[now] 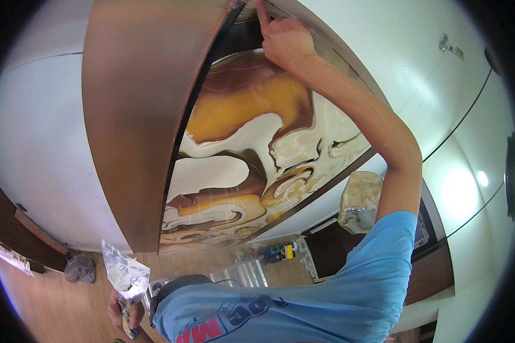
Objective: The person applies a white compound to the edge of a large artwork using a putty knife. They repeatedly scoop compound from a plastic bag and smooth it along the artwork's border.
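Note:
In the lower left my left hand [120, 313] is closed around the patterned handle of a putty knife [127, 275]. Its broad silvery blade points up and carries whitish paste. My right arm reaches high across the picture. At the top, my right hand [289, 40] has its index finger stretched out against the upper edge of a glossy marbled panel [252, 108], the other fingers curled; I see nothing held in it. The panel swirls in amber, brown and cream. A dark strip [183, 134] runs down its left side, beside a brown panel [137, 114].
Below stand a metal ladder or step [249, 274] and a blue-and-yellow power tool [280, 251] on the wood floor. A glassy, faceted lamp-like object [360, 201] is by my right arm. A dark bag [80, 268] lies far left. Loose wires cross the white ceiling [463, 114] at right.

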`<state>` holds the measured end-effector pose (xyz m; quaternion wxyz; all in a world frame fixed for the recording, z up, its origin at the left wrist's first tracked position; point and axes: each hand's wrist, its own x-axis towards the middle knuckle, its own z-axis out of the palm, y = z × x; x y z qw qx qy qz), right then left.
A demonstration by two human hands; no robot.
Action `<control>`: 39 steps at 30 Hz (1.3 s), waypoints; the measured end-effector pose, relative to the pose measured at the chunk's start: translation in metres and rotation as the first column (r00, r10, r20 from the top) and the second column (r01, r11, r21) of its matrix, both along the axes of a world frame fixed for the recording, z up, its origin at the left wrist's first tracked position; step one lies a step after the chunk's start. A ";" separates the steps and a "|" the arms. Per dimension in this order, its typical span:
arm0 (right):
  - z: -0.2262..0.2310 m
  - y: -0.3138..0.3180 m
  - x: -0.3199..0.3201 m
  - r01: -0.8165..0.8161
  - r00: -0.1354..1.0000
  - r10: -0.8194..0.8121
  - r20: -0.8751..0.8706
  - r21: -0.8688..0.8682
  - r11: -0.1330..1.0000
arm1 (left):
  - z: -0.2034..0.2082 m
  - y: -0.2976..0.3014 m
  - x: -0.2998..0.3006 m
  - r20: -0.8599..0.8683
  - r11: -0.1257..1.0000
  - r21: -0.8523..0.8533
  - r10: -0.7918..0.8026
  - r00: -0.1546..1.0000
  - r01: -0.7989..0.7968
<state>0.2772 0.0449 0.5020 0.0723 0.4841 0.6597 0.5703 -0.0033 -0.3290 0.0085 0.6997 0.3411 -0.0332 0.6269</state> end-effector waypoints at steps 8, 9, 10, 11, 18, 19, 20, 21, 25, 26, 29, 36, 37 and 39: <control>-0.008 0.005 0.018 -0.048 0.998 0.045 0.039 0.064 0.997 | 0.000 0.000 0.000 -0.035 1.000 -0.021 -0.004 0.999 0.004; -0.009 0.003 0.018 -0.123 0.991 0.120 0.059 0.068 0.990 | -0.001 -0.001 0.001 -0.029 1.000 -0.023 -0.012 1.000 0.011; -0.009 0.000 0.018 -0.196 0.979 0.191 0.077 0.072 0.978 | -0.001 -0.001 0.001 -0.024 1.000 -0.025 -0.019 1.000 0.018; -0.009 -0.005 0.018 -0.266 0.961 0.259 0.095 0.075 0.961 | 0.000 -0.001 0.002 -0.018 0.999 -0.032 -0.022 1.000 0.021; 0.003 -0.023 -0.004 -0.059 0.987 0.053 0.152 0.040 0.997 | 0.003 0.000 0.007 -0.028 0.998 -0.064 0.005 1.000 -0.007; 0.005 -0.022 -0.006 -0.024 0.986 0.018 0.166 0.037 0.999 | 0.003 0.000 0.007 -0.026 0.998 -0.055 -0.002 1.000 0.001; 0.006 -0.020 -0.008 0.012 0.983 -0.018 0.181 0.035 0.999 | 0.003 0.000 0.007 -0.024 0.999 -0.037 -0.016 1.000 0.016; 0.006 -0.017 -0.008 0.023 0.986 -0.027 0.163 0.027 0.999 | 0.003 0.000 0.007 -0.023 0.999 -0.019 -0.031 0.999 0.031; 0.005 -0.005 -0.005 0.036 0.996 -0.035 0.086 -0.009 0.999 | 0.002 0.000 0.008 -0.035 0.999 -0.041 -0.032 0.999 0.031; 0.003 -0.003 -0.003 0.032 0.997 -0.030 0.066 -0.019 0.999 | 0.002 0.000 0.009 -0.031 0.999 -0.041 -0.031 0.999 0.029; 0.001 -0.002 0.006 0.045 0.999 -0.045 0.030 -0.024 0.999 | 0.003 -0.001 0.009 -0.029 0.998 -0.058 -0.031 0.999 0.030; 0.008 -0.002 0.043 0.167 0.978 -0.161 0.130 -0.038 0.985 | 0.008 0.002 0.011 -0.033 0.994 -0.111 -0.027 0.999 0.024; 0.007 0.001 0.053 0.181 0.974 -0.175 0.141 -0.030 0.983 | 0.008 0.003 0.011 -0.027 0.994 -0.104 -0.035 0.999 0.032; 0.003 0.007 0.078 0.138 0.978 -0.141 0.156 0.029 0.990 | 0.008 0.005 0.012 -0.007 0.995 -0.084 -0.054 0.999 0.053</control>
